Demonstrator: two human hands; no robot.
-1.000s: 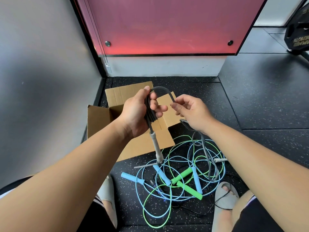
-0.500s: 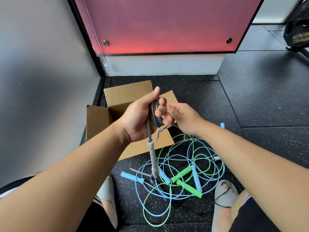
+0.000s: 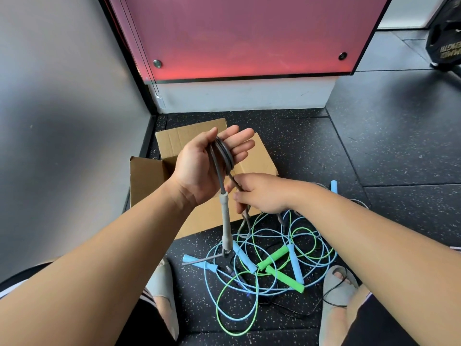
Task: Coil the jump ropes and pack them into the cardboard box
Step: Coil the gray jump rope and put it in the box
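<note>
My left hand (image 3: 204,166) is raised over the open cardboard box (image 3: 147,181), fingers spread, with several turns of a grey jump rope (image 3: 225,156) wound around them. One grey handle (image 3: 225,221) hangs straight down from that hand. Just below and to the right, my right hand (image 3: 262,193) pinches the free grey cord, which trails down to the floor. On the floor between my feet lies a tangle of blue jump ropes (image 3: 294,260) and a green jump rope (image 3: 284,273) with their handles.
A grey wall stands close on the left and a red panel (image 3: 244,36) behind the box. My two slippered feet (image 3: 336,295) flank the rope pile. A thin black cord (image 3: 299,313) lies on the black speckled floor. A weight plate (image 3: 446,43) stands far right.
My right hand has dropped from beside the coil to below it, pulling the grey cord down. My left fingers have opened out around the wound turns.
</note>
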